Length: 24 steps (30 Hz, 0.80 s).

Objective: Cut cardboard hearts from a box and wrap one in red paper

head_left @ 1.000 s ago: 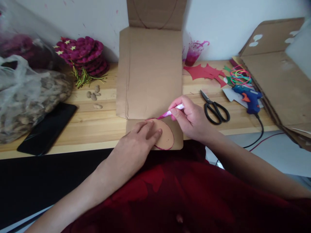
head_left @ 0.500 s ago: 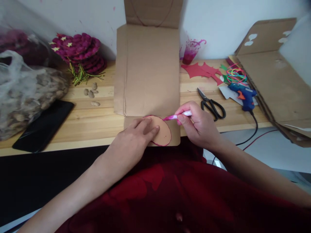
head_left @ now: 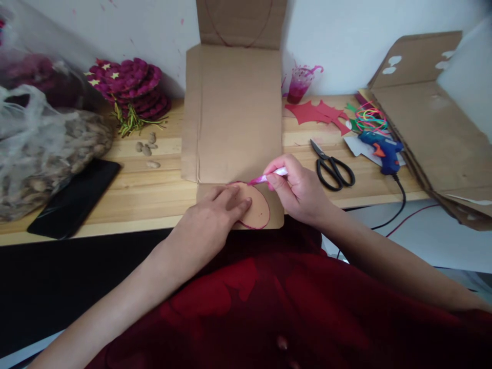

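- Table [head_left: 165,189]: light wood surface, set against the wall; carries the items below.
- Cardboard sheet [head_left: 238,113]: unfolded, centred; far flap stands raised and bears a curved line, near flap reaches the front edge of the table.
- Cardboard box [head_left: 449,133]: open, at the right end; white round patches on its raised flap.
- Plastic bag [head_left: 57,159]: left end, filled with peanuts in shells.
- Left hand [head_left: 211,218]: palm down, fingers extended and slightly spread; fingertips rest on the oval piece, nothing grasped.
- Right hand [head_left: 302,192]: fingers closed in a pinch around the marker.
- Magenta bumpy stack [head_left: 134,89]: rear left, with yellow stars on top.
- Smartphone [head_left: 75,200]: dark screen up, beside the bag.
- Red paper cutouts [head_left: 317,114]: rear, right of the sheet.
- Glue gun [head_left: 390,156]: blue body, orange trigger, near the box.
- Scissors [head_left: 334,166]: black handles, blades slightly apart, between right hand and glue gun.
- Oval piece [head_left: 255,207]: flat on the near flap, magenta line around its visible edge.
- Marker [head_left: 274,175]: white barrel, magenta end at the far edge of the oval piece; exact tip contact cannot be determined.
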### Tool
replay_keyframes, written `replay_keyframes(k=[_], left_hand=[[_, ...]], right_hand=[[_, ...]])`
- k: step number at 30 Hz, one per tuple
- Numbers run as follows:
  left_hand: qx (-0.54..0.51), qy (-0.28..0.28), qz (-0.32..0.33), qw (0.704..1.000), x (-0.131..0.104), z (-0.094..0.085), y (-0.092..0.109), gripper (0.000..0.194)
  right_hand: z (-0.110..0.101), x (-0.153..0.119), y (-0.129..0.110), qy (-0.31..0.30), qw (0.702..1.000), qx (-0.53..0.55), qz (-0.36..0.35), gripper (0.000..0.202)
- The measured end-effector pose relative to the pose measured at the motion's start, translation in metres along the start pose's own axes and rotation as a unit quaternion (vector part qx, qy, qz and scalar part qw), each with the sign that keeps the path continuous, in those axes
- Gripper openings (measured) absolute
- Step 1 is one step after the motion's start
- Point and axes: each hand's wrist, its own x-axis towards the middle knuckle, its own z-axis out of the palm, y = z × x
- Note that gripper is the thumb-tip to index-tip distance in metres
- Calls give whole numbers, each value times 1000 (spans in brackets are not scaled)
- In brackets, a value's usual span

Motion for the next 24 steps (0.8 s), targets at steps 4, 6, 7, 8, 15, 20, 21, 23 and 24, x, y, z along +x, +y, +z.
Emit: replay_keyframes(k=[4, 6, 7, 8, 15, 20, 21, 23, 24], left_hand=[[-5, -14, -4, 1000, 1, -1, 0, 60], [-7, -20, -4, 1000, 1, -2, 0, 61], [-8, -21, -3, 1000, 1, -3, 0, 61], [-9, -20, -2, 1000, 1, -3, 0, 60], [-16, -17, -1, 1000, 1, -4, -1, 57], [-21, -19, -1, 1000, 1, -4, -1, 57], [-22, -17, 1, 1000, 1, -4, -2, 58], [-20, -14, 2, 1000, 1, -3, -2, 57], [-20, -14, 2, 1000, 1, -3, -2, 57]], right_hand=[[-5, -4, -2, -6, 1000, -17, -3, 7], [-7, -8, -3, -4, 1000, -22, 6, 8], [-9, -10, -3, -1, 1000, -21, 12, 7], [-9, -12, -3, 2, 1000, -20, 17, 7], [-4, -7, 1, 16, 1000, -14, 14, 8], [-2, -2, 4, 1, 1000, -13, -1, 7], [-3, -3, 3, 0, 1000, -18, 0, 7], [-5, -6, 2, -2, 1000, -26, 4, 8], [-7, -8, 1, -2, 1000, -28, 7, 8]])
